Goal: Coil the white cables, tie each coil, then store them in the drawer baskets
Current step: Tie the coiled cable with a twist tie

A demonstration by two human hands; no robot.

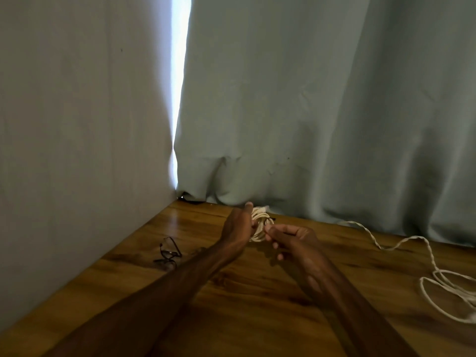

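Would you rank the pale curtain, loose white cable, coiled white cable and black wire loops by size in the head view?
Largest first: pale curtain; loose white cable; then coiled white cable and black wire loops, roughly alike.

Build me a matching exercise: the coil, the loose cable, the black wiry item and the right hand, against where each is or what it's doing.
Things:
1. coiled white cable
2. loose white cable
3. black wiry item
4. right hand

Places or states:
A. lies on the table, far left
B. pinches the black tie at the coil
C. held in the left hand
D. trails uncoiled along the table's right side

Pairs: 1-C, 2-D, 3-A, 4-B
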